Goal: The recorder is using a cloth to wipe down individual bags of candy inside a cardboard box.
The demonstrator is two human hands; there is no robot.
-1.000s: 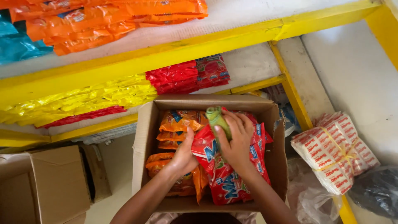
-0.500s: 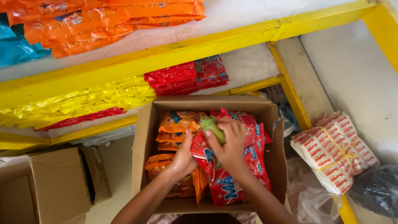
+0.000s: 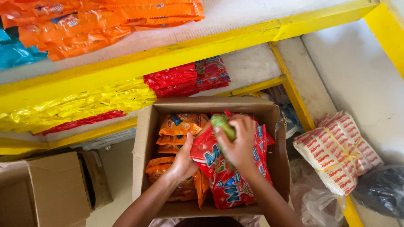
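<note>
Cardboard box (image 3: 145,138), open-topped, brown, standing below yellow-painted shelving (image 3: 235,40). Contents: orange snack packets (image 3: 181,124) stacked along its left half; red packets (image 3: 229,185) filling its right half, upright and crowded against the right wall.

Upper shelf: orange foil packs (image 3: 97,21) lying flat, with blue packs (image 3: 14,52) at the far left edge. Middle shelf: yellow foil packs (image 3: 80,105) in a long row, dark red packs (image 3: 170,80) beside them, and a red fruit-printed pack (image 3: 212,71) to their right. A red strip (image 3: 80,122) shows beneath the yellow row.

Right of the box: bundle of white-and-red wrapped bars (image 3: 336,151) tied with yellow string, resting near a black plastic bag (image 3: 381,189) and clear plastic (image 3: 313,201). Left of the box: a second cardboard carton (image 3: 46,189), flaps partly raised.

Left hand (image 3: 183,162): inside the box, palm against the left face of the front red packet, fingers curled on its edge, pressing between the red and orange stacks. Forearm rises from the lower frame.

Right hand (image 3: 240,145): over the red packets, fingers wrapped closed around a small green item (image 3: 223,126), which sits at the top of the red stack near the box centre. What the green item is cannot be told.
</note>
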